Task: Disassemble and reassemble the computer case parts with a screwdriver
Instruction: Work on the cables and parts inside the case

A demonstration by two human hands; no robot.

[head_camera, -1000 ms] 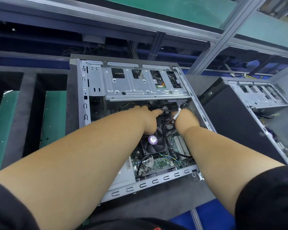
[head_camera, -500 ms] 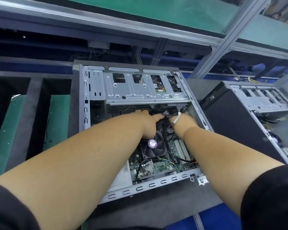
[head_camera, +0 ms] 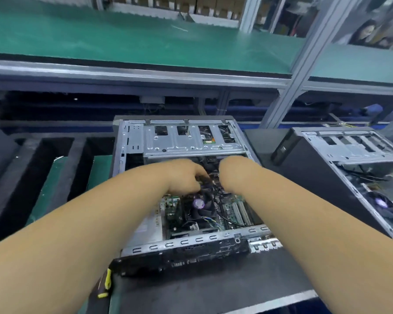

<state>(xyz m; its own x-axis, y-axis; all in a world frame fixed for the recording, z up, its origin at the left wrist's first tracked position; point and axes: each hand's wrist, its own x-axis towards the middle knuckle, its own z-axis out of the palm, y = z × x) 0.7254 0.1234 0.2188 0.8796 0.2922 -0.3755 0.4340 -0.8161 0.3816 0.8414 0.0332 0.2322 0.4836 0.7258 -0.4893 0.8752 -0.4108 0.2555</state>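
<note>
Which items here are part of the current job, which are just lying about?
In use:
- open computer case
- left hand and right hand, inside it among the cables
- fan

Lying about:
- second open case, right
- yellow-and-black tool, near edge
- green shelf

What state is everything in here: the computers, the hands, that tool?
Computer case: lying flat, side open, motherboard showing.
Cooler fan: mounted; spinning or still, cannot tell.
Left hand: inside the case, grip blurred.
Right hand: inside the case, fingers hidden.
Second case: open too.
Screwdriver: lying unused.
</note>
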